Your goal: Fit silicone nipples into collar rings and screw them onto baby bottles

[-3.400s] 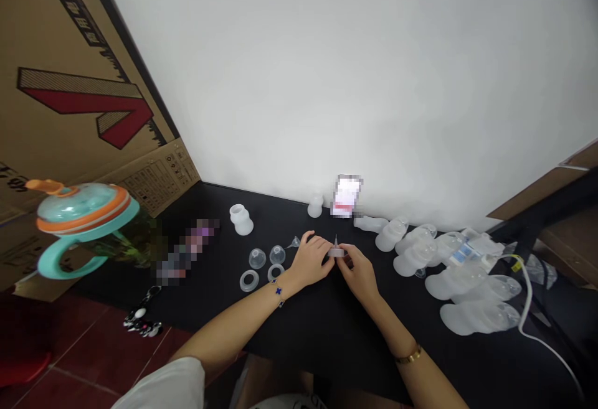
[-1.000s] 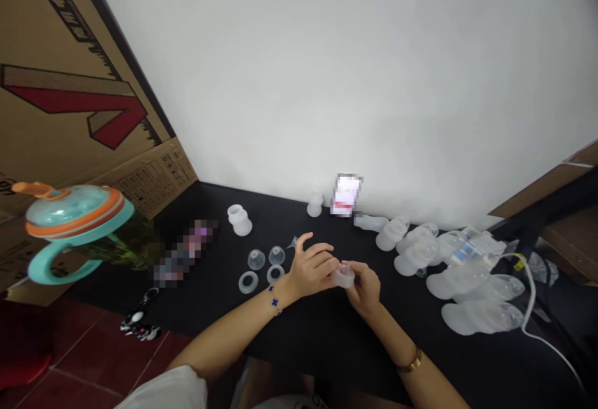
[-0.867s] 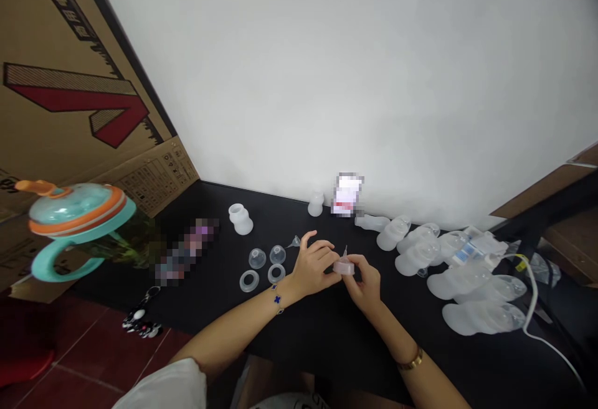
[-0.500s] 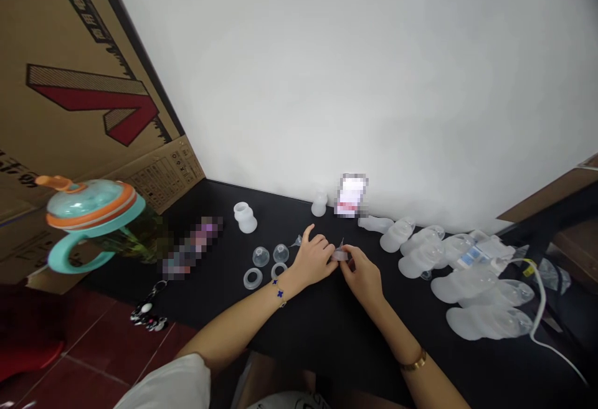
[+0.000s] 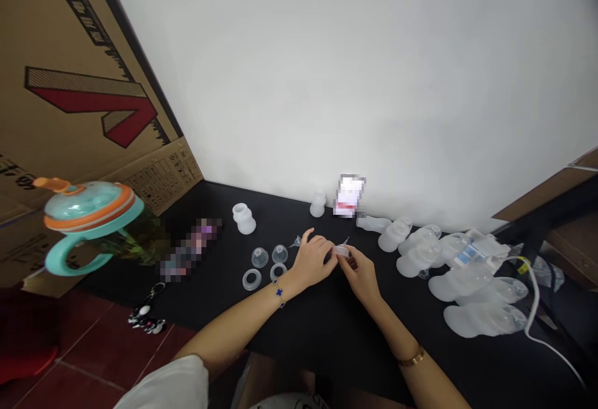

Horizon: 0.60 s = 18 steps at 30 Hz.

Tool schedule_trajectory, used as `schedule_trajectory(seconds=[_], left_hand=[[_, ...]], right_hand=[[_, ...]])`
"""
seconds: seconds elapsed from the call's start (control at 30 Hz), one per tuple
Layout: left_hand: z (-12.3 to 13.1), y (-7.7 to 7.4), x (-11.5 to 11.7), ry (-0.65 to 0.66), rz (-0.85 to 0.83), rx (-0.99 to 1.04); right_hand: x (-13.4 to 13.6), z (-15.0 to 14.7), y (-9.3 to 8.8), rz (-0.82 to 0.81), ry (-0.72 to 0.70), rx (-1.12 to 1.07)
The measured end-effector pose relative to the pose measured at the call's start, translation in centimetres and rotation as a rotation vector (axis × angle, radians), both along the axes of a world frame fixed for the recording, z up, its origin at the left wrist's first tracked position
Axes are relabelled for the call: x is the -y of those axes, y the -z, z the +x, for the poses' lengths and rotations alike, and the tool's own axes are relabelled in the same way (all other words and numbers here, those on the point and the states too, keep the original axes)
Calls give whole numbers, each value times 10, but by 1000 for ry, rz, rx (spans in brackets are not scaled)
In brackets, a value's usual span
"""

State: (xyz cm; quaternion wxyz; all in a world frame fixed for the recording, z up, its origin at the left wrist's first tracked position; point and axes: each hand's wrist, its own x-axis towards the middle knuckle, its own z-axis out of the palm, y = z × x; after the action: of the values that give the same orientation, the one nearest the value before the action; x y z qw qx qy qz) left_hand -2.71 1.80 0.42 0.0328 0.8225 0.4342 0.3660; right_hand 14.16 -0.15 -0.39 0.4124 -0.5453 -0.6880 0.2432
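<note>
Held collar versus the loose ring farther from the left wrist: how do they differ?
The collar is held up between the left hand and right hand, while the ring lies flat on the table. A thin tip slants up from the collar; the ring has none and shows a dark opening. The collar is seen mostly side-on, the ring more from above. Both are pale and look round.

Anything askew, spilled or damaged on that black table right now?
One oddity: the beaded charm seems to hang past the front edge of the black table, where it could get snagged. I see no spill or damage.
</note>
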Motion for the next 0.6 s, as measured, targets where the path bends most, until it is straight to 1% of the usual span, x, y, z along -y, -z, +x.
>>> schedule_trajectory(seconds=[0.23, 0.4, 0.6], left_hand=[[1, 4, -1, 2, -19, 13], [0, 3, -2, 23, -77, 12], [-1, 0, -4, 30, -88, 32]], right_hand=[[0, 1, 1, -21, -36, -12], [0, 1, -1, -50, -63, -18], [1, 1, -2, -53, -64, -13]])
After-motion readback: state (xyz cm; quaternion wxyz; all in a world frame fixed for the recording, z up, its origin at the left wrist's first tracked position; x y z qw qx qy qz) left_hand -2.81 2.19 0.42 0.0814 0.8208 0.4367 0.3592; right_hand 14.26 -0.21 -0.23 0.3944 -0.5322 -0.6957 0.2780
